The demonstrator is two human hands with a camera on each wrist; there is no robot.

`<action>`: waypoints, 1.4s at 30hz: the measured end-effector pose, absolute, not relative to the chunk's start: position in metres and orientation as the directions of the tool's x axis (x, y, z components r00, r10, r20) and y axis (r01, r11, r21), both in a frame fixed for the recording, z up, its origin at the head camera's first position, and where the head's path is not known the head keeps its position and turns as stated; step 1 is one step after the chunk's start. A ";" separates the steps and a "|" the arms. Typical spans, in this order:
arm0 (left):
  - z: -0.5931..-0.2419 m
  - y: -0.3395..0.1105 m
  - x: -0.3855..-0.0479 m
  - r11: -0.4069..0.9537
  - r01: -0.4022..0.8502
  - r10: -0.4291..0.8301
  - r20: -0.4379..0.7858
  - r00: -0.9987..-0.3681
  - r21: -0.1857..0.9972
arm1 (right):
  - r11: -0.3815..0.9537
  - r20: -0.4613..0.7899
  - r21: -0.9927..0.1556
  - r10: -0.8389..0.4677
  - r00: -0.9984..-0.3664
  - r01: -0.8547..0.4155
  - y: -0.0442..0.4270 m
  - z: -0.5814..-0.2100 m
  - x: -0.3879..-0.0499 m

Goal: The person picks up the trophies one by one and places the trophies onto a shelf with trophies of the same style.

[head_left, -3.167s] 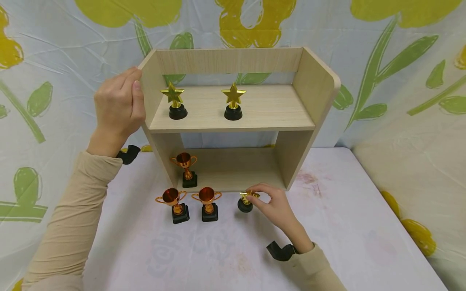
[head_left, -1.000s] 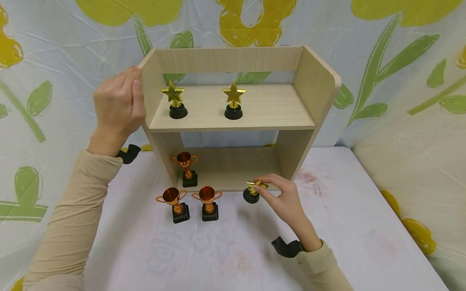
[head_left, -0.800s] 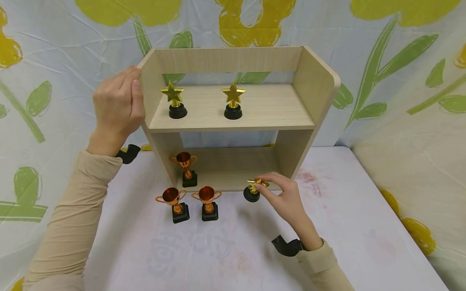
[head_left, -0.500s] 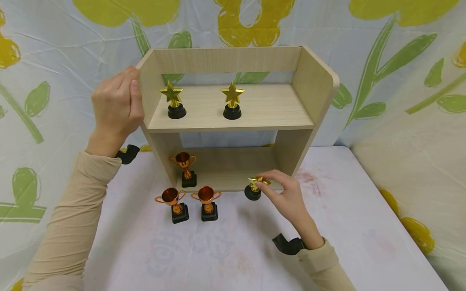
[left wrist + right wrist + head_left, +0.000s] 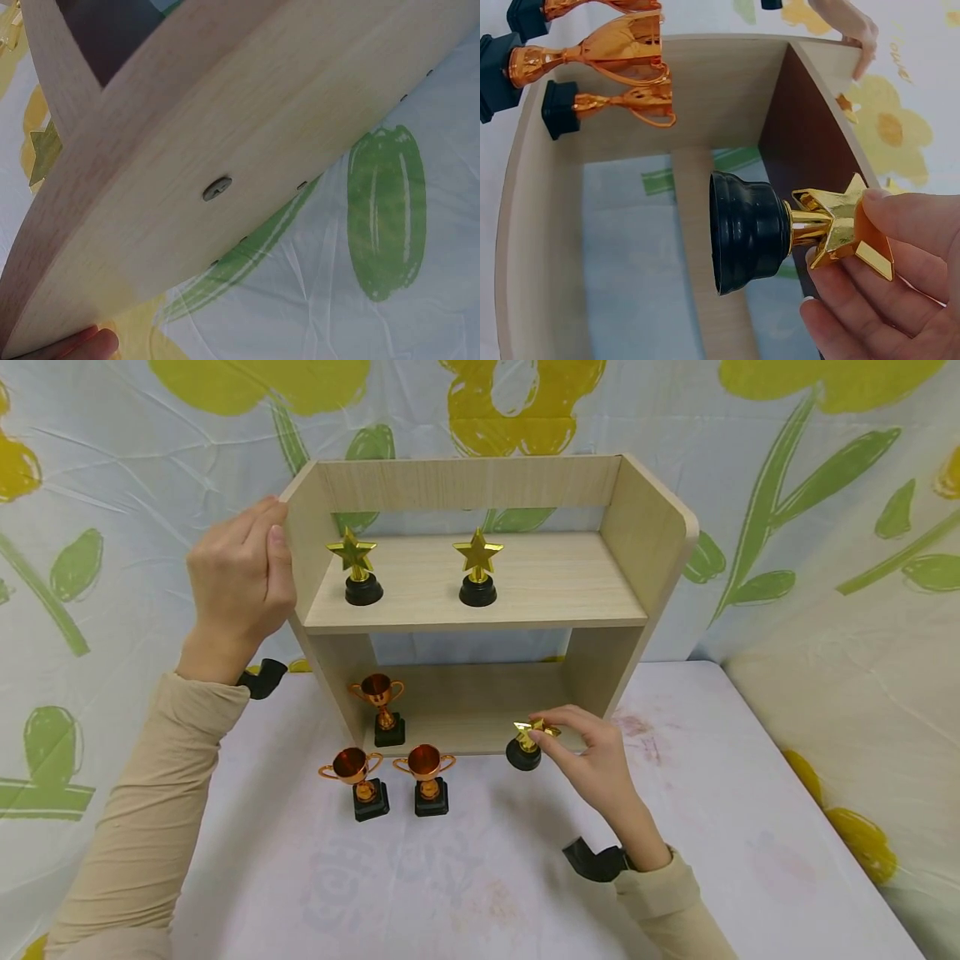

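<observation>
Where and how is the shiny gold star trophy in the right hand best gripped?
Likely pinch the gold star trophy by its star, from the right, as the right hand does: the round black base points away from it, free for standing.

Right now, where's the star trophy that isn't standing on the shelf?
In the head view, that star trophy is pinched by the right hand, at the lower front of the wooden shelf, to the right of the nearest copper cup.
</observation>
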State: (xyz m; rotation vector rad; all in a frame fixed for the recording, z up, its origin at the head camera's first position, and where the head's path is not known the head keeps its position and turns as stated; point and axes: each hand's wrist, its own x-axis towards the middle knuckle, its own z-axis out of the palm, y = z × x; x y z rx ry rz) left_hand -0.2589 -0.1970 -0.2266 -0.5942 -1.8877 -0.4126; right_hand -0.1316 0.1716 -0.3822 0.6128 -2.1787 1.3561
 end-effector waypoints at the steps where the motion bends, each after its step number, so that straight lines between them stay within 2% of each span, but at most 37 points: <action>1: -0.227 -0.197 -0.259 0.817 0.577 0.210 0.926 -0.313 0.009 | 0.403 0.623 -0.683 -0.113 -0.774 -0.609 0.172 -0.382 -0.132; 8: -0.226 -0.197 -0.259 0.819 0.574 0.213 0.924 -0.319 0.010 | 0.406 0.635 -0.673 -0.111 -0.764 -0.618 0.172 -0.376 -0.132; 15: -0.226 -0.197 -0.259 0.817 0.577 0.215 0.924 -0.315 0.007 | 0.402 0.653 -0.662 -0.106 -0.750 -0.633 0.161 -0.348 -0.117; 24: -0.227 -0.197 -0.258 0.817 0.577 0.213 0.927 -0.310 0.005 | 0.360 0.651 -0.679 -0.106 -0.751 -0.639 0.172 -0.368 -0.132; 42: -0.226 -0.197 -0.259 0.818 0.576 0.221 0.924 -0.312 -0.001 | 0.393 0.668 -0.660 -0.081 -0.740 -0.640 0.175 -0.357 -0.134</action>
